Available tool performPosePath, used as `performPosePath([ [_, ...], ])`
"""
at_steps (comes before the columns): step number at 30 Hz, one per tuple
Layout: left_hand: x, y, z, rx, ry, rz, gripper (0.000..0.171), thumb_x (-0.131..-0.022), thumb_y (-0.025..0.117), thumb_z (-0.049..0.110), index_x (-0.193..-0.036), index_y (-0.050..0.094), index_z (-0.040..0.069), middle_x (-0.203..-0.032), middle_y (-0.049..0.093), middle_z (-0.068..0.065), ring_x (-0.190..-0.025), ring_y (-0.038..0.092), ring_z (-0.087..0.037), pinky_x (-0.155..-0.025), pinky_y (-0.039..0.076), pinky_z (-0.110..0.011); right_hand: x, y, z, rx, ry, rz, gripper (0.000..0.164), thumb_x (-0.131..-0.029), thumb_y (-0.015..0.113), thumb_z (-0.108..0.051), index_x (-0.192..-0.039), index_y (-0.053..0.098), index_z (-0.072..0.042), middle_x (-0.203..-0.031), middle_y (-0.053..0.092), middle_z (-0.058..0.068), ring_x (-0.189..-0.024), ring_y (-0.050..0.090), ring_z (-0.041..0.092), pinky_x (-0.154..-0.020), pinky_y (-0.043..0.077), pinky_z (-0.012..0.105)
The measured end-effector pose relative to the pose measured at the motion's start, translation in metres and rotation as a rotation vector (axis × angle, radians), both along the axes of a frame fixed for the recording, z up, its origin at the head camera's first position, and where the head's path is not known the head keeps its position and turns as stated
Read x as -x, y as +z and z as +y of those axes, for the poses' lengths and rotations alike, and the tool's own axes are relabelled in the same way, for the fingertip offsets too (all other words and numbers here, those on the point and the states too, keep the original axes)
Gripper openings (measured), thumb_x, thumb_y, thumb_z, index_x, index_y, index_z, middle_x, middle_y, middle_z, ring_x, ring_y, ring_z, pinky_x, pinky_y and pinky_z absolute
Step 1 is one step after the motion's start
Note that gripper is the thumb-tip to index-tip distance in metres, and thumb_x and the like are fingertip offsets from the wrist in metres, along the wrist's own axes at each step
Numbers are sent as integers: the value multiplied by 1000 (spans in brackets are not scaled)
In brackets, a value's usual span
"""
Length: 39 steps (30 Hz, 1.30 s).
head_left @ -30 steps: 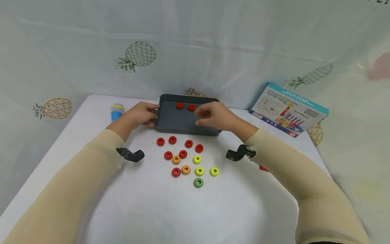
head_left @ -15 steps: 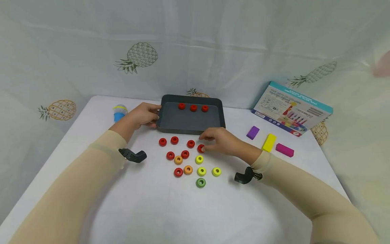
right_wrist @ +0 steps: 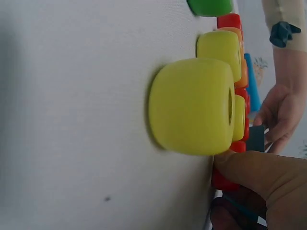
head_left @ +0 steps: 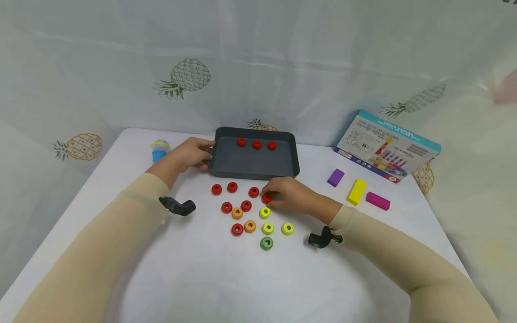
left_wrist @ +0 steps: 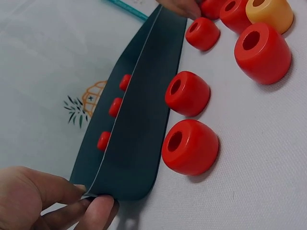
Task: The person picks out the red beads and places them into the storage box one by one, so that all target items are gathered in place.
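Observation:
My left hand [head_left: 193, 153] pinches the left end of a dark grey tray [head_left: 254, 167] between thumb and fingers; the left wrist view shows the fingertips at its corner rim [left_wrist: 96, 189]. Three red beads stand in a row inside, the middle one [head_left: 256, 144] among them. In front of the tray, my right hand [head_left: 292, 194] has thumb and fingers around a red bead [head_left: 266, 198] on the table. The right wrist view shows the thumb against that bead [right_wrist: 221, 181], with a yellow bead [right_wrist: 192, 108] close by.
Several more red beads [head_left: 232, 187], orange beads [head_left: 250, 226], yellow beads [head_left: 268, 228] and a green bead [head_left: 266, 243] lie loose nearby. Purple [head_left: 335, 177], yellow [head_left: 357, 191] and magenta blocks [head_left: 378, 201] lie right, before a printed box [head_left: 387, 146]. A toy microphone [head_left: 159, 150] is left.
My right hand has drawn back from over the tray, where a third red bead now shows, and has closed around a red bead on the table. The left hand stays at the tray.

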<state>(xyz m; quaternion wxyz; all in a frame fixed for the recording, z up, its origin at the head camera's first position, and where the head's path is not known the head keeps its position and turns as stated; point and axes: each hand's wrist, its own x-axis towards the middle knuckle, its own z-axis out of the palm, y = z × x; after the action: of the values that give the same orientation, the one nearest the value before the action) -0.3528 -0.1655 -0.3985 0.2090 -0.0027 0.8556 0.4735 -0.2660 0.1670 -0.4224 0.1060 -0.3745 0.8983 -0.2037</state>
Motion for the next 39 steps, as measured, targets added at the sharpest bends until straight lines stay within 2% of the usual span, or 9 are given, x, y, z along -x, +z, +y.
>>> performPosePath([
  [4, -1, -2, 2, -15, -5, -7, 63, -100, 56, 4, -159, 35, 17, -150, 46, -17, -99, 62, -24, -75, 60, -29, -1, 4, -1, -17, 13, 23, 33, -88, 80, -23, -120, 74, -16, -110, 70, -9, -98, 61, 6, -88, 56, 24],
  [9, -1, -1, 4, -26, -12, 5, 63, -100, 56, 4, -158, 36, 16, -148, 48, -18, -99, 63, -26, -75, 60, -29, 6, 28, 2, -5, -3, 64, 31, -88, 80, -18, -119, 74, -13, -108, 69, -5, -97, 62, 14, -87, 58, 30],
  [16, -3, 0, -1, -15, -4, 13, 62, -100, 57, 4, -158, 37, 16, -149, 48, -18, -97, 64, -25, -75, 60, -28, 35, 70, -16, 42, 55, 178, 31, -89, 79, -15, -119, 73, -8, -111, 71, 2, -101, 65, 15, -89, 59, 33],
  [20, -3, 0, -8, 0, 13, 18, 62, -101, 57, 5, -158, 37, 17, -148, 48, -18, -97, 65, -25, -75, 60, -27, 53, 88, -37, 80, 81, 192, 31, -90, 78, -13, -119, 71, -6, -111, 70, 5, -100, 66, 19, -88, 58, 33],
  [23, -2, -1, -11, -8, 17, 11, 61, -101, 56, 6, -158, 37, 17, -148, 48, -19, -98, 65, -25, -75, 60, -27, 68, 95, -51, 76, 62, 182, 32, -90, 78, -15, -121, 71, -7, -113, 69, 4, -99, 66, 18, -88, 57, 31],
  [29, 0, -4, -10, -15, 15, -3, 62, -101, 55, 6, -159, 36, 18, -146, 51, -18, -93, 66, -23, -74, 60, -28, 101, 98, -76, 3, 5, 107, 34, -92, 74, -16, -124, 70, -7, -114, 68, 4, -99, 61, 17, -89, 53, 31],
  [39, 3, -3, -2, -19, -8, 14, 62, -102, 54, 5, -159, 33, 16, -146, 52, -17, -104, 63, -29, -73, 61, -30, 153, 80, -107, -90, -61, 65, 27, -92, 73, -19, -116, 70, -8, -113, 67, 7, -102, 59, 22, -94, 50, 35],
])
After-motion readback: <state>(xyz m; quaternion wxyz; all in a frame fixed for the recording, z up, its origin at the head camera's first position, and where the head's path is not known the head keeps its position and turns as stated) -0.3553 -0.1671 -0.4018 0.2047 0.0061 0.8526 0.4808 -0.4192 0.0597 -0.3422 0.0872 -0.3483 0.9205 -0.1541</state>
